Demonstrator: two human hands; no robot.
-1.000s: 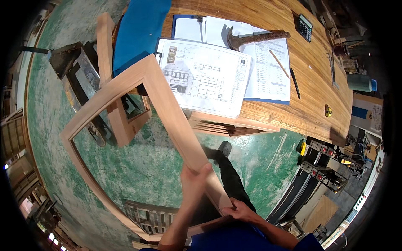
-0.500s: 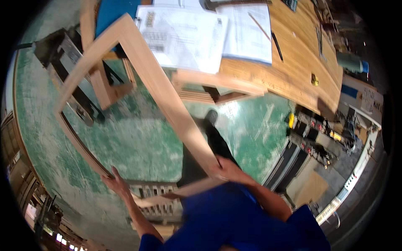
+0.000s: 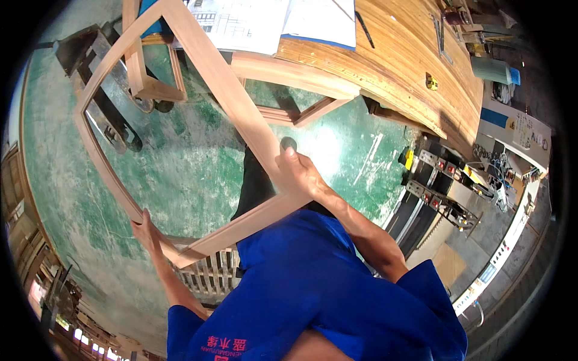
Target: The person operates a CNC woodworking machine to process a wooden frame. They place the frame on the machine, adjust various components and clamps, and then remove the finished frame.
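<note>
A large light-brown wooden frame is held up in front of my body, tilted, with its near corner against my blue shirt. My left hand is closed round the lower part of its left rail. On the opposite rail, close to the near right corner, my right hand grips the wood, thumb on top. The frame's inside is open, and the green floor shows through it. Its far corner reaches up beside papers on the workbench.
A wooden workbench at the far right bears printed sheets, a black pen and a yellow tape measure. More wooden frames stand beside it. A pallet jack is at the left; machinery stands at the right.
The frame has swung nearer to me and a little left, with both hands still on it. My right hand is now higher in view. The workbench has shifted up and left in the picture.
</note>
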